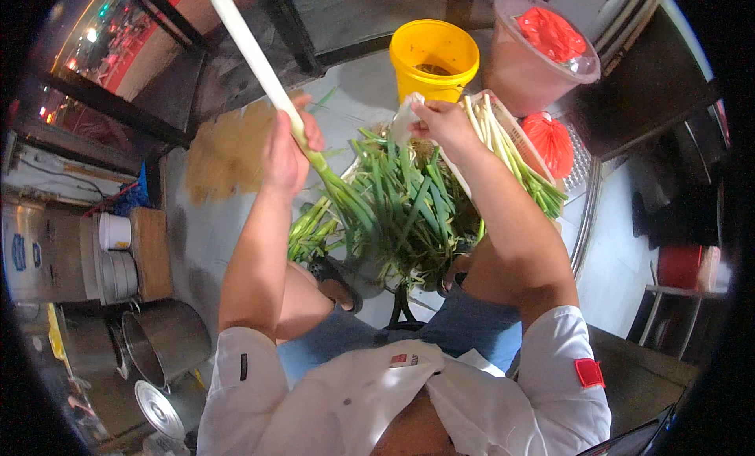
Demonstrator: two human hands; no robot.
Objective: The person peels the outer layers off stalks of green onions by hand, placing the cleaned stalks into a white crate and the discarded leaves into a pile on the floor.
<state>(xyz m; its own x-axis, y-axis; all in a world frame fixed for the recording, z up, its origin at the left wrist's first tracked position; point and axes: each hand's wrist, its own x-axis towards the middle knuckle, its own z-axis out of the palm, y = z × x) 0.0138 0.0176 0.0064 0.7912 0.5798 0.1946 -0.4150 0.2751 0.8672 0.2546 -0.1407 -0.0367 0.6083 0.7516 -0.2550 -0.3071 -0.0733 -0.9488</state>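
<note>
My left hand (286,152) is wrapped around a large green onion (250,57) where the white shank turns green. The white end points up and away to the left; the leaves hang toward the floor between my legs. Pinched in the fingers of my right hand (447,124) is a pale, thin piece of peel (404,121), apart from the onion. Below both hands lies a heap of green onion leaves (407,190). Right of it, long onions with white shanks (504,140) lie in a shallow plastic crate (519,125), partly hidden by my right forearm.
A yellow bucket (407,81) stands beyond the heap. Behind the crate are a large pink tub (513,78) and a tied red plastic bag (548,146). Flattened cardboard (227,152) lies at left, near metal pots (171,338). More green stalks (309,232) rest near my foot.
</note>
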